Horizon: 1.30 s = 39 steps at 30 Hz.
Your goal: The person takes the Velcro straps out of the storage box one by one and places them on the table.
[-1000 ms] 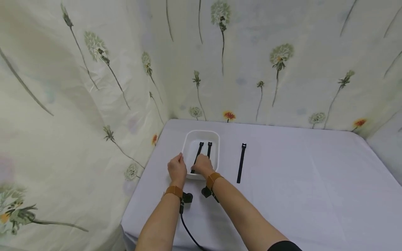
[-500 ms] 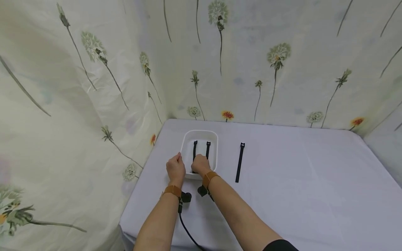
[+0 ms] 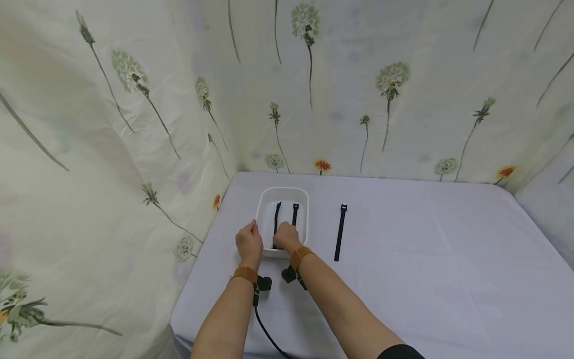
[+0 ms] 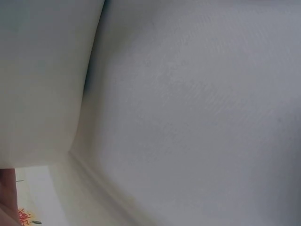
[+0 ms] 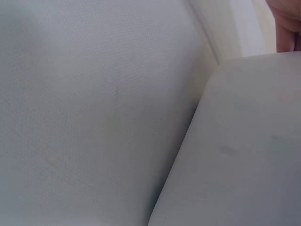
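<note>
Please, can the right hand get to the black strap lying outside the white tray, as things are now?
Probably yes. The outside strap lies uncovered on the table, to the right of the white tray; the right hand would only need to lift over the tray's right wall.

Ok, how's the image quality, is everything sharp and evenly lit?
Head view: fairly even light, straps distinct; left wrist view: dim and soft, tray close up; right wrist view: similarly dim, shadow along the tray's edge, right hand cropped at the corner.
</note>
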### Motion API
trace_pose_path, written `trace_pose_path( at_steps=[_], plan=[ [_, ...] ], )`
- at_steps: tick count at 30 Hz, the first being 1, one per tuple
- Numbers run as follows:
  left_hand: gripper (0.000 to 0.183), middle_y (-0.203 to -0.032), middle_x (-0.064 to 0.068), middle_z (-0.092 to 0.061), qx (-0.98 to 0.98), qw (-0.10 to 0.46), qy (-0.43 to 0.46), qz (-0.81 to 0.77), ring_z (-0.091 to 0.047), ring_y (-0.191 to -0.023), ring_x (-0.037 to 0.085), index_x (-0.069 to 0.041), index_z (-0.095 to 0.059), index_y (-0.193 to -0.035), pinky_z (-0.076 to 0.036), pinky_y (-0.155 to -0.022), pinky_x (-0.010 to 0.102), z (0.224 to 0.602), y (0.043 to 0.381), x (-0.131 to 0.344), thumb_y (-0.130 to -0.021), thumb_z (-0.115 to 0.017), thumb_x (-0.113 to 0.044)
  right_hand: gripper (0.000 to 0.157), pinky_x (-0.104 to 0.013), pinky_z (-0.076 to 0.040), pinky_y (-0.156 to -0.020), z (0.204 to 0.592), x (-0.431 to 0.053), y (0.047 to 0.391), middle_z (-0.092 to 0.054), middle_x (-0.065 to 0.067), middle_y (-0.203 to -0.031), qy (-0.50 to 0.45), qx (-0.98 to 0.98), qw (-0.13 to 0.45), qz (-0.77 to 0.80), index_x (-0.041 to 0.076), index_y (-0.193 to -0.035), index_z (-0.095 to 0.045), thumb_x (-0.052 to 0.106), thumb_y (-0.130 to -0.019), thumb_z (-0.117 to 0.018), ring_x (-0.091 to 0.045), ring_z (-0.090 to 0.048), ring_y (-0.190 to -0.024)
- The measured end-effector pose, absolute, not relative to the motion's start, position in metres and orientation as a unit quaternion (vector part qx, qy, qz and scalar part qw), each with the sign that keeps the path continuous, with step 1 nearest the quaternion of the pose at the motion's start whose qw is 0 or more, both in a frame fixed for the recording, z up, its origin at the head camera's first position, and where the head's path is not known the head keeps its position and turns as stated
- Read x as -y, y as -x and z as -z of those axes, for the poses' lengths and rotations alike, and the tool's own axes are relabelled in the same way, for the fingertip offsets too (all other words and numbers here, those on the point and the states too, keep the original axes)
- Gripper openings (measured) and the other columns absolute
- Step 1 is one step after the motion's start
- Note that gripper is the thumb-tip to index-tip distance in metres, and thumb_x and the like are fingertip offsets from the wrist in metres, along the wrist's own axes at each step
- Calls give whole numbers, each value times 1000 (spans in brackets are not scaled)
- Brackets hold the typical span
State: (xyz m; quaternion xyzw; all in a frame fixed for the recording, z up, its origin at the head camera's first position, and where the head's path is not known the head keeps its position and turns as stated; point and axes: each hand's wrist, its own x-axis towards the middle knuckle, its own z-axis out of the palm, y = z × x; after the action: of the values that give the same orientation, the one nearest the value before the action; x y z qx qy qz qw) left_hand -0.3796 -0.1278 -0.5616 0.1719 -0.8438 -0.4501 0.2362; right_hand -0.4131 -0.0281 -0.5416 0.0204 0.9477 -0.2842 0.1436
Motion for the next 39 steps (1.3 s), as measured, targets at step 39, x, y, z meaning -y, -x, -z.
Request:
trace_pose_path(
  at_steps=[39],
  plan=[
    [25, -121, 20, -70, 843, 212, -167, 465, -70, -112, 32, 2, -69, -122, -58, -93, 44, 556, 376, 127, -100, -59, -5, 35, -20, -39, -46, 506, -11, 421, -69, -2, -61, 59, -936, 79, 338, 2, -70, -77, 24, -96, -67, -11, -53, -54]
  ],
)
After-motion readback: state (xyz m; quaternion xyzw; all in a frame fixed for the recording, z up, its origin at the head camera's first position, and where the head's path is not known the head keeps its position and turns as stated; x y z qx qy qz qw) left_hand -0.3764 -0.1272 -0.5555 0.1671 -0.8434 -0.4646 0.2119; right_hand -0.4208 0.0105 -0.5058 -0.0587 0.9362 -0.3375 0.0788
